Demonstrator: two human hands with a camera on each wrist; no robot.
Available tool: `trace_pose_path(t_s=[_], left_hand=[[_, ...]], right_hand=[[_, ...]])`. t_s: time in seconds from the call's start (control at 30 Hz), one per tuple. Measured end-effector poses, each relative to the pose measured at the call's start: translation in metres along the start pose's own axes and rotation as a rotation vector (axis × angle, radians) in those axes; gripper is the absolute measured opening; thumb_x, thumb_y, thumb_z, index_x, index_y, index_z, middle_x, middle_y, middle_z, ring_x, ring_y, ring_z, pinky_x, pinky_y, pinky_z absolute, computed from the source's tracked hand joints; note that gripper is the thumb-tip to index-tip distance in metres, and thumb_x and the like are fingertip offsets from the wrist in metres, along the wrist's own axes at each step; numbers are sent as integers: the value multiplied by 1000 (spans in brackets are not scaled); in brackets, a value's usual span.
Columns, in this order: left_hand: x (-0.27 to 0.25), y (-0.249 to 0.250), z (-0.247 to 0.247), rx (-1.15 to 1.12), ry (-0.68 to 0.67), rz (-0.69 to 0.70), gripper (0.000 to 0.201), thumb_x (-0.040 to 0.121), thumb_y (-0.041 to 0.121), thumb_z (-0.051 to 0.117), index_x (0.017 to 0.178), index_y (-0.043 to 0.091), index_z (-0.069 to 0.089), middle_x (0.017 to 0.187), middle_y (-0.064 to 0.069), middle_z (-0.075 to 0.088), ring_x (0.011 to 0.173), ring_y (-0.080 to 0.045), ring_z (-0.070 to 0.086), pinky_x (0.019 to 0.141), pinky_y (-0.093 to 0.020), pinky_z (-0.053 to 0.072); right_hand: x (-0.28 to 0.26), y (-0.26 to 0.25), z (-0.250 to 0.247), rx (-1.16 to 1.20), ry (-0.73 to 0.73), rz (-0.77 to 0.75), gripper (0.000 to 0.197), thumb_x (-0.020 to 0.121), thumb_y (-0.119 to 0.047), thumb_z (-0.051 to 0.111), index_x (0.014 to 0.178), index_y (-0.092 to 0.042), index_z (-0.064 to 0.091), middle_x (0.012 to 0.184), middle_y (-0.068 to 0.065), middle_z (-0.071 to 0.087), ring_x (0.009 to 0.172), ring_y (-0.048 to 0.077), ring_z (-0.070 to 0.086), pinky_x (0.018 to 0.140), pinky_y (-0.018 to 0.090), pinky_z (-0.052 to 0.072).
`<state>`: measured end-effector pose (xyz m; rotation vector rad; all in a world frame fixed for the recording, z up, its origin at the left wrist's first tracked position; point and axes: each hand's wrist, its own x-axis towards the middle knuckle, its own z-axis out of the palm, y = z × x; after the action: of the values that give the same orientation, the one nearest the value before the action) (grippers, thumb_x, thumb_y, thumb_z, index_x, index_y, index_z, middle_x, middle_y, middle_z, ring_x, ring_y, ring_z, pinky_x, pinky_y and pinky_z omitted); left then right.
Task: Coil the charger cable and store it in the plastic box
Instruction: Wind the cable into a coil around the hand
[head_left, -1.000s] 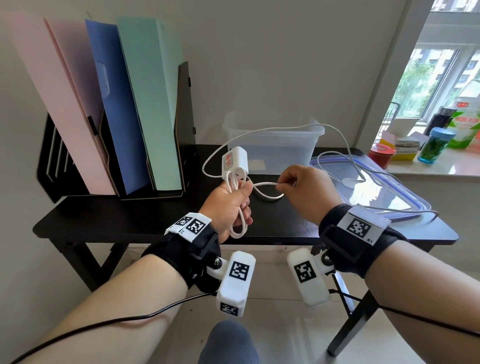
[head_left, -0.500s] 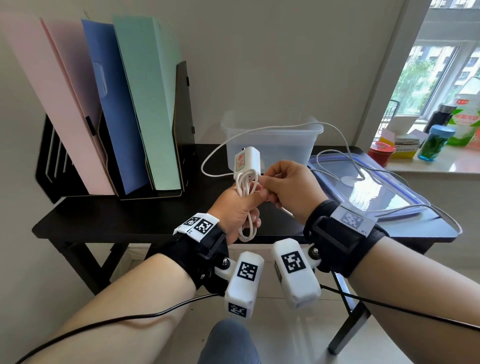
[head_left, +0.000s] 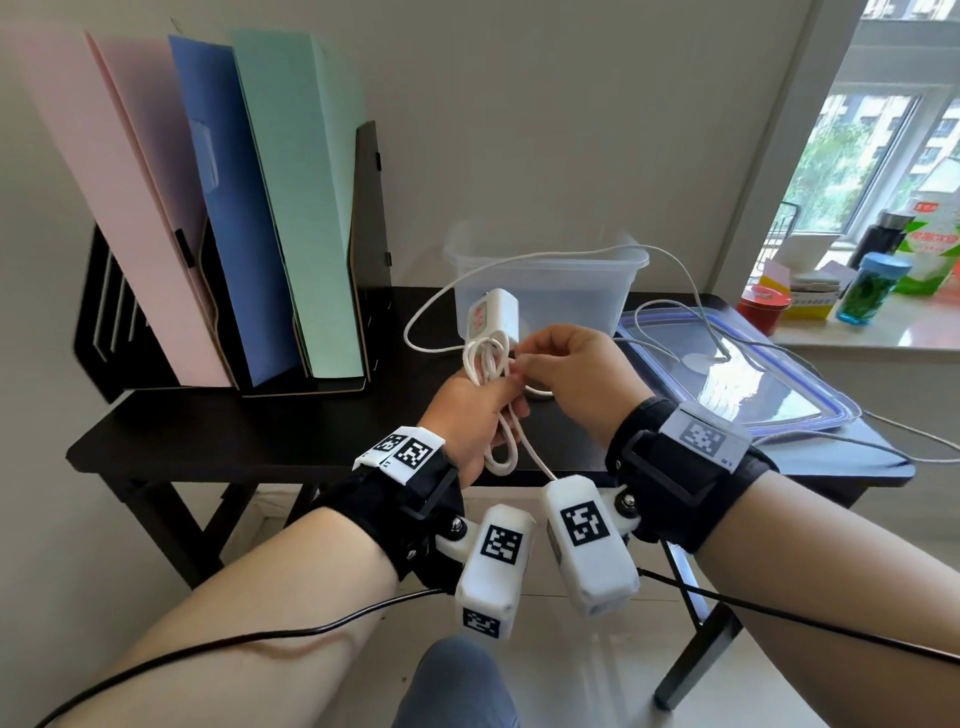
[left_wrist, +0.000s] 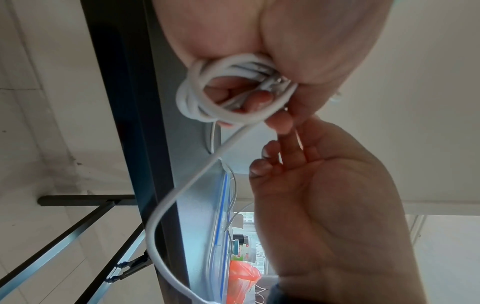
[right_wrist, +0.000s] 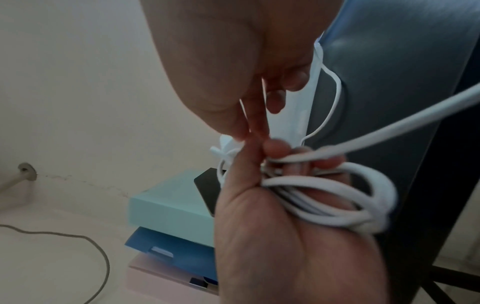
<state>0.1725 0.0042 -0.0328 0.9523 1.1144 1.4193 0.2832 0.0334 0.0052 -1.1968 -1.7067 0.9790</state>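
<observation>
My left hand (head_left: 488, 405) grips a bundle of white charger cable (head_left: 488, 364) coiled in several loops, with the white charger plug (head_left: 493, 317) standing above the fist. My right hand (head_left: 522, 364) pinches a strand of the cable right at the top of the coil, touching the left hand. In the left wrist view the loops (left_wrist: 205, 102) hang from the left fingers (left_wrist: 259, 98). Loose cable (head_left: 670, 260) trails over the clear plastic box (head_left: 613, 306) and its lid (head_left: 810, 410). The box stands open at the back of the table.
A black file rack (head_left: 371, 234) with pink, blue and green folders (head_left: 296, 218) fills the table's left side. The black table (head_left: 260, 436) has bare surface in front of the rack. Jars and bottles (head_left: 872, 286) stand on the window sill at right.
My right hand has moved left from an arm's gap to meet the left hand, bringing the cable strand onto the coil. Both hands have risen slightly.
</observation>
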Motion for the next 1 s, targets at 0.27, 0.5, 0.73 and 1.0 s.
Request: trace_pose_path(t_s=[0.27, 0.5, 0.73, 1.0], left_hand=[[12, 12, -14, -203, 142, 69, 20, 95, 19, 48, 75, 17, 51, 46, 7, 42, 51, -9, 42, 62, -29, 48], [11, 25, -19, -359, 126, 46, 24, 97, 22, 46, 73, 19, 46, 48, 5, 40, 44, -8, 43, 58, -31, 51], [14, 36, -30, -370, 231, 117, 26, 97, 24, 44, 72, 19, 40, 42, 8, 34, 34, -6, 28, 40, -18, 35], [11, 41, -38, -265, 176, 48, 22, 96, 28, 48, 77, 19, 41, 42, 8, 33, 31, -4, 26, 35, -15, 28]], right_hand=[[-9, 24, 2, -152, -308, 114, 17, 74, -13, 71, 85, -23, 61, 90, 5, 65, 84, 20, 59, 87, 37, 49], [-17, 28, 2, -403, -373, 94, 17, 73, -18, 72, 85, -28, 66, 84, -6, 66, 75, 10, 58, 75, 25, 49], [-26, 22, -3, -535, -505, 64, 16, 81, -34, 64, 86, -20, 70, 65, -10, 65, 61, 3, 54, 62, 18, 44], [-17, 23, -22, -697, -424, 89, 2, 78, -23, 68, 77, -24, 66, 67, -12, 59, 64, 7, 53, 67, 22, 45]])
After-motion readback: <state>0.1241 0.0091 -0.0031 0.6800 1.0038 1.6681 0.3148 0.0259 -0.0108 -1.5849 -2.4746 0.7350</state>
